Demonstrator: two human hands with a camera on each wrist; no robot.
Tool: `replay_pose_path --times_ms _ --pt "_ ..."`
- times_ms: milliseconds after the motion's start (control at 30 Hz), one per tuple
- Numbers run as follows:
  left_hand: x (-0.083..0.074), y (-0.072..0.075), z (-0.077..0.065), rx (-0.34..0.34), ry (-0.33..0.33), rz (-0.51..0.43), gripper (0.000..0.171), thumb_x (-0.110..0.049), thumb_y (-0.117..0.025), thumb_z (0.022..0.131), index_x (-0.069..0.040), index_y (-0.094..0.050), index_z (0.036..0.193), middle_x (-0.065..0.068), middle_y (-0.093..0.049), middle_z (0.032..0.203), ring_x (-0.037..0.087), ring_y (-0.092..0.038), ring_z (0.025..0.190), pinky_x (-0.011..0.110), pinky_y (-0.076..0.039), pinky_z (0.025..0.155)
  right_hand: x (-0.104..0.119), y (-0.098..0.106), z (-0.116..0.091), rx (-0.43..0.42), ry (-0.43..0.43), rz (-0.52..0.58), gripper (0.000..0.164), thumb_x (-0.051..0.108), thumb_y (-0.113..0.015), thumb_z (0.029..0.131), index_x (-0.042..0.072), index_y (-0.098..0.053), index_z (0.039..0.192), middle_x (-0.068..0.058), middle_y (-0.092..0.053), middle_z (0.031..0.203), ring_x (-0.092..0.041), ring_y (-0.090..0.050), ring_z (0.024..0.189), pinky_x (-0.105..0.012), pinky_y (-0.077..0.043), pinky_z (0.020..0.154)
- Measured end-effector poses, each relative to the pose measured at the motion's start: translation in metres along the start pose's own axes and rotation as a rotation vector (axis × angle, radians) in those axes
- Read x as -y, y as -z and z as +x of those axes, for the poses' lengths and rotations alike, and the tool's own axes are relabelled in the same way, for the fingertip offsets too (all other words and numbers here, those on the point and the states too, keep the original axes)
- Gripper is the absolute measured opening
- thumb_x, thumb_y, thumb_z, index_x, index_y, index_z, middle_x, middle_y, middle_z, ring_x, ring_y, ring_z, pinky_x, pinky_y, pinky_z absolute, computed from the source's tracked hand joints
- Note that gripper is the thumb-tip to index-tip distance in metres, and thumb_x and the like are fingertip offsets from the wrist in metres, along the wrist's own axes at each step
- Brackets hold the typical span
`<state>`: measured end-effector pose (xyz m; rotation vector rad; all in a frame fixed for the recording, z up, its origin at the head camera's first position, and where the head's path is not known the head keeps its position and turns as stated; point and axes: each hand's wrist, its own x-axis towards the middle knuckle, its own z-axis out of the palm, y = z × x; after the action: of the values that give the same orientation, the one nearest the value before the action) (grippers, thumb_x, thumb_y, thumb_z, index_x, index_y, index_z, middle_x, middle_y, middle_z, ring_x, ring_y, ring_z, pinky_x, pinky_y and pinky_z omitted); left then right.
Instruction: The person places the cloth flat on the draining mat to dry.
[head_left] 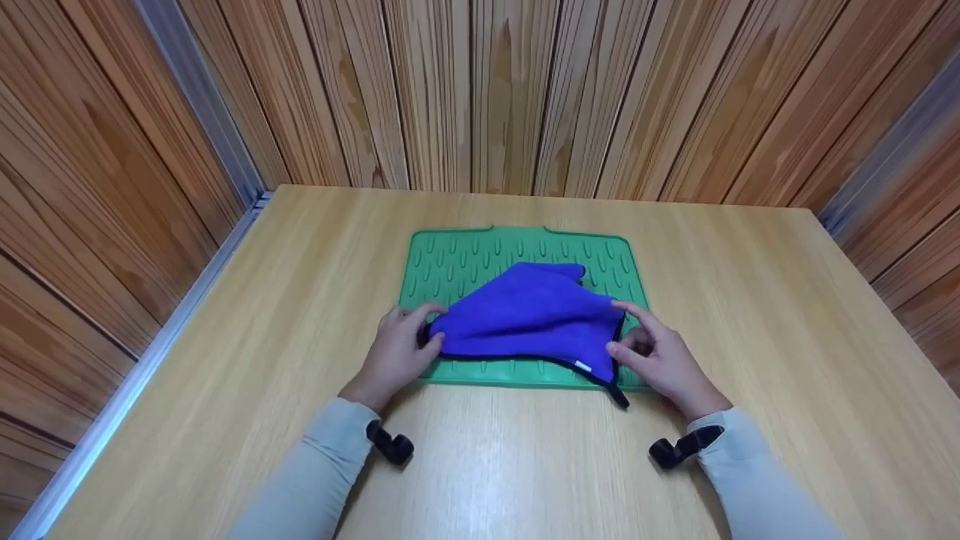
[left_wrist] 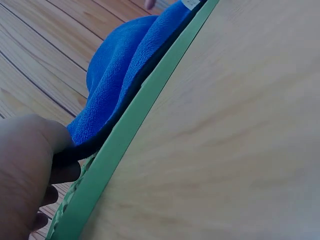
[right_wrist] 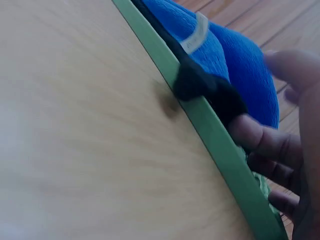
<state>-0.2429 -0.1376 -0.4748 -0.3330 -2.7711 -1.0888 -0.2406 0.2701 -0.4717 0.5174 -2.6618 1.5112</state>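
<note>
Cloth (head_left: 525, 319), blue with black edging, lies loosely bunched on the green mat (head_left: 439, 259), covering most of its middle and near part. It is not flat: folds run from side to side, and its far part rises to a blunt peak. A white tag (head_left: 583, 367) shows near its near right corner, where a black loop (head_left: 618, 397) hangs over the mat's front edge.

At the left end, the left hand (head_left: 396, 349) pinches the cloth's corner — thumb on top, a finger under the black edging, as the left wrist view shows. On the other side, the right hand (head_left: 664, 367) has thumb and forefinger spread apart; the forefinger touches the cloth's right edge, while the thumb sits close by — whether it touches, I cannot tell.

Both hands come from the near side, in pale sleeves (head_left: 300, 472), each wrist bearing a small black camera (head_left: 394, 446). The mat has rows of raised, elongated bumps and lies on a light wooden table (head_left: 495, 465). Behind stands a wall (head_left: 442, 97) of wood planks, with a grey post (head_left: 199, 82) at the left corner and a metal rail (head_left: 133, 375) along the table's left side.
</note>
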Motion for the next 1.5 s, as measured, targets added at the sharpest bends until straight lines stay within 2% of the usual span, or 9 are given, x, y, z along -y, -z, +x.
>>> replay_pose_path --times_ms 133,233,400,567,767,933,1200,1333,1500 --pt "-0.001 -0.001 0.000 -0.016 0.019 0.002 0.030 -0.030 -0.062 0.100 -0.028 -0.065 0.129 0.006 -0.065 0.110 0.026 -0.052 0.105 0.042 -0.046 0.084 0.003 0.000 -0.003 0.038 -0.027 -0.027 0.075 0.022 -0.083 0.086 0.023 -0.046 0.151 -0.002 -0.068 0.081 -0.018 -0.062 0.079 -0.026 -0.044 0.081" --pt "-0.001 -0.002 0.001 -0.031 0.001 0.007 0.027 -0.027 -0.061 0.101 -0.025 -0.066 0.128 0.006 -0.065 0.104 0.026 -0.052 0.102 0.043 -0.045 0.082 0.003 -0.001 -0.004 0.065 -0.013 -0.027 0.074 0.016 -0.084 0.084 0.020 -0.047 0.149 -0.001 -0.064 0.079 -0.017 -0.060 0.078 -0.025 -0.043 0.081" --pt "-0.002 -0.003 0.002 -0.037 -0.026 0.017 0.028 -0.021 -0.062 0.100 -0.024 -0.066 0.127 0.002 -0.060 0.087 0.025 -0.051 0.096 0.041 -0.044 0.078 -0.001 -0.002 -0.004 0.037 0.057 -0.002 0.058 0.002 -0.075 0.089 0.013 -0.053 0.141 -0.001 -0.055 0.080 -0.014 -0.053 0.074 -0.024 -0.040 0.069" --pt "-0.004 -0.004 0.000 -0.026 -0.027 0.013 0.030 -0.020 -0.064 0.097 -0.024 -0.066 0.127 0.002 -0.058 0.091 0.024 -0.049 0.098 0.040 -0.045 0.078 -0.005 -0.002 -0.005 -0.045 0.074 -0.042 0.042 0.000 -0.066 0.095 0.010 -0.057 0.135 -0.003 -0.050 0.084 -0.012 -0.045 0.068 -0.024 -0.037 0.060" --pt "-0.007 -0.005 -0.004 0.008 -0.039 0.010 0.032 -0.017 -0.066 0.096 -0.023 -0.066 0.128 -0.001 -0.055 0.089 0.022 -0.046 0.095 0.037 -0.044 0.078 -0.004 0.000 -0.007 -0.053 0.034 -0.111 0.039 0.001 -0.063 0.097 0.010 -0.056 0.135 -0.003 -0.051 0.088 -0.013 -0.042 0.062 -0.026 -0.038 0.055" --pt "-0.006 -0.004 -0.008 0.022 -0.064 -0.007 0.032 -0.015 -0.067 0.095 -0.024 -0.067 0.126 -0.003 -0.056 0.088 0.020 -0.045 0.095 0.035 -0.043 0.078 -0.005 0.000 -0.007 -0.060 0.042 -0.146 0.039 0.001 -0.063 0.097 0.008 -0.057 0.135 -0.004 -0.051 0.089 -0.013 -0.042 0.065 -0.025 -0.038 0.057" --pt "-0.002 -0.003 -0.016 0.015 -0.127 -0.011 0.033 -0.012 -0.067 0.093 -0.020 -0.067 0.125 -0.005 -0.053 0.081 0.019 -0.043 0.089 0.034 -0.042 0.074 0.036 0.000 -0.012 -0.076 0.093 -0.147 0.037 -0.010 -0.064 0.091 -0.005 -0.058 0.128 -0.008 -0.050 0.084 -0.015 -0.044 0.072 -0.024 -0.036 0.062" --pt "0.002 -0.002 -0.019 0.020 -0.137 -0.025 0.034 -0.011 -0.067 0.092 -0.018 -0.066 0.125 -0.005 -0.054 0.081 0.018 -0.045 0.087 0.035 -0.042 0.074 0.026 -0.002 -0.010 -0.061 0.118 -0.144 0.041 -0.013 -0.066 0.088 -0.005 -0.058 0.127 -0.010 -0.050 0.082 -0.018 -0.044 0.071 -0.024 -0.035 0.061" --pt "0.005 0.002 -0.022 0.056 -0.062 -0.038 0.039 -0.013 -0.067 0.091 -0.019 -0.064 0.129 -0.003 -0.054 0.088 0.018 -0.046 0.087 0.034 -0.045 0.073 0.002 -0.004 -0.002 -0.010 0.116 -0.123 0.049 -0.010 -0.069 0.086 0.002 -0.058 0.132 -0.008 -0.049 0.081 -0.016 -0.042 0.069 -0.024 -0.034 0.058"
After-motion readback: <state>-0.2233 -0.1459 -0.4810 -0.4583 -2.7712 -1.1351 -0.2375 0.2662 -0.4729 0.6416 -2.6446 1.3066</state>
